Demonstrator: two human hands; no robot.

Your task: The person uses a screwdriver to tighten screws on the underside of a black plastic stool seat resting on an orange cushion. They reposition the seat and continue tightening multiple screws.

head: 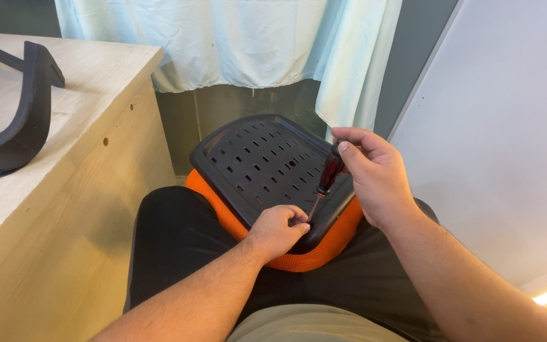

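An upturned chair seat rests across my lap, its black slotted plastic underside facing up and its orange mesh cushion underneath. My right hand grips a screwdriver with a dark red and black handle, its shaft angled down to the seat's near edge. My left hand is curled at the tip of the shaft, fingers pinched on the seat's edge; what it pinches is hidden.
A light wooden cabinet stands at my left, with a black curved chair part lying on its top. A pale blue cloth hangs behind the seat. A white panel fills the right side.
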